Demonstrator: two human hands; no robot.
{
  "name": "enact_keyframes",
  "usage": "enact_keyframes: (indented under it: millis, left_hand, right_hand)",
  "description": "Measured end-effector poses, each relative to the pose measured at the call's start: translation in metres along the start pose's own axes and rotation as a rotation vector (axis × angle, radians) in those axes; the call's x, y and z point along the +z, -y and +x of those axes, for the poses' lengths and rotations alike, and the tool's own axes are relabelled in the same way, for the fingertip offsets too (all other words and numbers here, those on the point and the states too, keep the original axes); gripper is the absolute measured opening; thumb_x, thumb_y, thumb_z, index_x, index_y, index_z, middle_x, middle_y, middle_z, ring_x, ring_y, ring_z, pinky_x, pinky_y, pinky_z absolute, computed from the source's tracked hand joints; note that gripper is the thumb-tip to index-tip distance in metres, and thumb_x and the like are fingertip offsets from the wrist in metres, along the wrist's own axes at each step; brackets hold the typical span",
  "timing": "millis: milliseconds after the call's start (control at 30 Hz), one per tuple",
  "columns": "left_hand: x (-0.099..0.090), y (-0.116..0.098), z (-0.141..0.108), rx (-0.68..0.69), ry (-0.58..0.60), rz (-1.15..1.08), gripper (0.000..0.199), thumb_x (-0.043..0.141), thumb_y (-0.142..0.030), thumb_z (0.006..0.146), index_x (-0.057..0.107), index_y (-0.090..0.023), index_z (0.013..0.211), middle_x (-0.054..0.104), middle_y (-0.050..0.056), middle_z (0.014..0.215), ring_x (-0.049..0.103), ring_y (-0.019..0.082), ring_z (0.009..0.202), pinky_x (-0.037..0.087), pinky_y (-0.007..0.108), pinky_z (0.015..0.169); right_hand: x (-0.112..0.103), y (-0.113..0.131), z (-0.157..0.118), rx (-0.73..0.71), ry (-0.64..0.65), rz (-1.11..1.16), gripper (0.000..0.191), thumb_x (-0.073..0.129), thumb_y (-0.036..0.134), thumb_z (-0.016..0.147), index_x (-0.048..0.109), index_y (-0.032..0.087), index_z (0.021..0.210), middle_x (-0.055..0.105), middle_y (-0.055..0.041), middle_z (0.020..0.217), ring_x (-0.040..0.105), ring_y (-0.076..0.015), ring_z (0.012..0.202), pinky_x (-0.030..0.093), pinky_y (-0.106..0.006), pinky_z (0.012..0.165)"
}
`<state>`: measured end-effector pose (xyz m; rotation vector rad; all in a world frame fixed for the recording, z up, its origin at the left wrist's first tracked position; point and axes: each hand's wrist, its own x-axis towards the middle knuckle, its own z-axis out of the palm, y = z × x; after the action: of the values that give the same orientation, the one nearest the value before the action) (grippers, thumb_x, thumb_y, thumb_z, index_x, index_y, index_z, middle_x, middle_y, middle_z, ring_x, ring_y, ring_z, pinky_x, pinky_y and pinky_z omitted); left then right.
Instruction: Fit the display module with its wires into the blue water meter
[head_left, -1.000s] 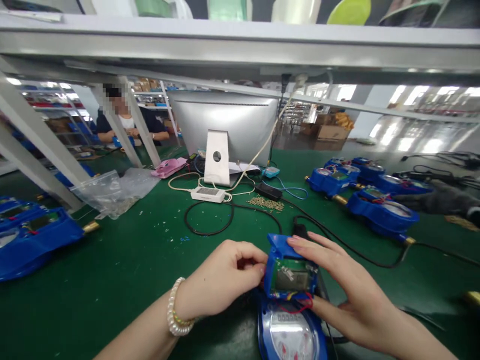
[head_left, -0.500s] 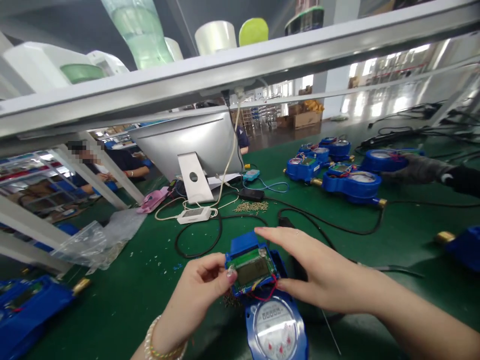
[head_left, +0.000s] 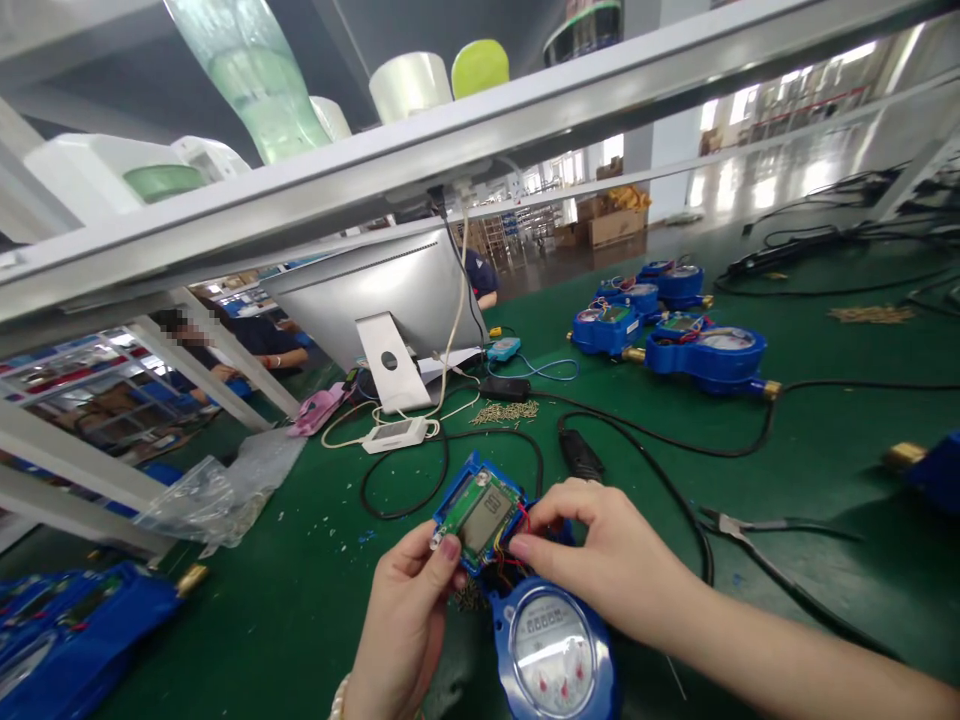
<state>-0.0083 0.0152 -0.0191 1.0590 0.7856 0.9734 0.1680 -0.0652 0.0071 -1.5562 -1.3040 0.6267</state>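
With the left hand [head_left: 409,595] clamped on the display module [head_left: 480,520] and the meter [head_left: 553,650] to that grip's right, gentle, slack-preserving contact suits the right hand [head_left: 607,555] at the wires [head_left: 499,545], its pinch unclear.

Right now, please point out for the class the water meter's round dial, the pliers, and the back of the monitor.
Round dial [head_left: 552,650]: head view, middle of its face.
Pliers [head_left: 796,588]: head view, on the lower handle.
Monitor [head_left: 397,285]: head view, on its silver back.

A green table [head_left: 300,590] carries blue meters [head_left: 705,355], pliers [head_left: 750,540], loose screws [head_left: 504,412] and a monitor [head_left: 382,300].
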Motion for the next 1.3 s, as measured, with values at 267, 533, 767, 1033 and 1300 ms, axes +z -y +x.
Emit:
enact_keyframes:
  millis: [267,533,767,1033,1300]
  left_hand:
    - [-0.004,0.004,-0.004,0.037,-0.014,0.091,0.023,0.083,-0.032,0.062,0.073,-0.015,0.074,0.064,0.000,0.063,0.049,0.007,0.055,0.043,0.015,0.054]
    - [-0.006,0.006,-0.006,0.074,-0.023,0.139,0.023,0.084,-0.034,0.060,0.075,-0.017,0.072,0.068,0.002,0.064,0.053,0.009,0.056,0.046,0.016,0.054]
    - [-0.007,0.011,-0.010,0.112,0.015,0.205,0.020,0.083,-0.031,0.062,0.076,-0.019,0.075,0.072,0.002,0.069,0.057,0.011,0.062,0.047,0.015,0.059]
    - [-0.010,-0.002,0.000,0.097,0.008,0.175,0.023,0.083,-0.034,0.061,0.076,-0.017,0.075,0.068,0.002,0.067,0.051,0.010,0.061,0.043,0.018,0.057]
    - [-0.007,-0.009,0.002,0.065,0.006,0.145,0.024,0.085,-0.034,0.058,0.074,-0.015,0.068,0.063,0.000,0.059,0.045,0.008,0.054,0.039,0.017,0.051]
  right_hand:
    - [0.015,-0.002,-0.004,0.160,-0.020,0.186,0.019,0.057,0.029,0.078,0.070,0.018,0.068,0.068,-0.0004,0.068,0.061,-0.0160,0.066,0.044,-0.027,0.062]
    - [0.015,-0.002,-0.003,0.066,-0.210,0.054,0.006,0.061,0.024,0.074,0.065,0.020,0.075,0.066,-0.0001,0.075,0.059,-0.0164,0.072,0.044,-0.029,0.066]
    - [0.014,-0.003,-0.007,-0.151,-0.312,0.000,0.009,0.054,0.013,0.075,0.059,0.019,0.070,0.059,0.0004,0.071,0.053,-0.0144,0.071,0.040,-0.028,0.066]
    - [0.010,0.000,0.002,0.168,0.048,0.452,0.007,0.057,0.021,0.065,0.052,0.017,0.068,0.049,0.0036,0.060,0.039,-0.0077,0.049,0.032,-0.022,0.048]
    - [0.013,-0.007,-0.003,-0.051,-0.063,0.126,0.008,0.051,0.012,0.066,0.047,0.018,0.065,0.056,0.0005,0.074,0.043,-0.0075,0.052,0.032,-0.020,0.046]
